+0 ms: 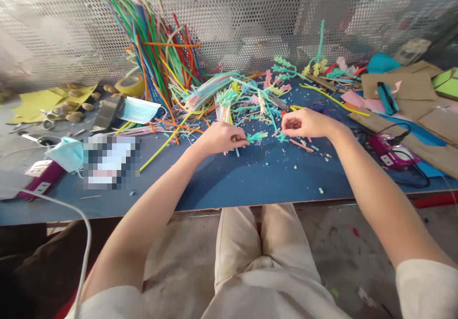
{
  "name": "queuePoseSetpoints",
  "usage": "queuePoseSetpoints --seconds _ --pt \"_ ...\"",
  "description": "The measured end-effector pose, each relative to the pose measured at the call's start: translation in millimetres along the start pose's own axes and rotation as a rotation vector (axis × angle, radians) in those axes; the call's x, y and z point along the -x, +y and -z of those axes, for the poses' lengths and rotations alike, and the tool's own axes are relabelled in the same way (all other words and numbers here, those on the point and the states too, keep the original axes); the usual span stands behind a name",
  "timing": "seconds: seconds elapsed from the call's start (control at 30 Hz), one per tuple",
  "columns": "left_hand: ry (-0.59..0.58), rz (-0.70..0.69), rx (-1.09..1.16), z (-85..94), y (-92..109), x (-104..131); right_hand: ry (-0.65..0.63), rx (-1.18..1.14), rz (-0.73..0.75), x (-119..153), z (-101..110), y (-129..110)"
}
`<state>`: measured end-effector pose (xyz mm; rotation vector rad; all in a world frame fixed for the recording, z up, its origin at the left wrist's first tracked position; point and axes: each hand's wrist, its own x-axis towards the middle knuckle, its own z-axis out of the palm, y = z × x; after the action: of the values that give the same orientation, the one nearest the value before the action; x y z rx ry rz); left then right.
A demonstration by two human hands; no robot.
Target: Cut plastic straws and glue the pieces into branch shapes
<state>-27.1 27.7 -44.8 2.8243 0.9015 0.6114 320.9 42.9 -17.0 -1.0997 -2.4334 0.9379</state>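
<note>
Mint sprig (256, 136) is pinched at one end between thumb and fingers of the left hand (224, 137), over the blue surface (229, 180); right hand (303, 122) is curled around what looks like a red-handled tool (284, 113), exact grip can't be told. Sprig should be pinched lightly so its fuzzy, feather-shaped tips aren't crushed. Slim, bendy-looking stems (143, 56) are bunched behind, crumb-like clippings (321, 191) scattered around.

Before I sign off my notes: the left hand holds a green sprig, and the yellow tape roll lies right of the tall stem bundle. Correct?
Not quite: in the head view, the yellow tape roll lies left of the tall stem bundle. The left hand does hold a green sprig.
</note>
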Motion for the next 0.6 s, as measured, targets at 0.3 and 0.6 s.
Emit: queuePoseSetpoints --seconds 0.3,0.6 --pt "0.048 0.018 -0.016 -1.9 -4 0 -0.072 -0.128 -0.047 -7 -11 5" --pt "0.066 0.051 0.003 -1.4 -4 0 -0.049 0.063 -0.023 -5 3 20"
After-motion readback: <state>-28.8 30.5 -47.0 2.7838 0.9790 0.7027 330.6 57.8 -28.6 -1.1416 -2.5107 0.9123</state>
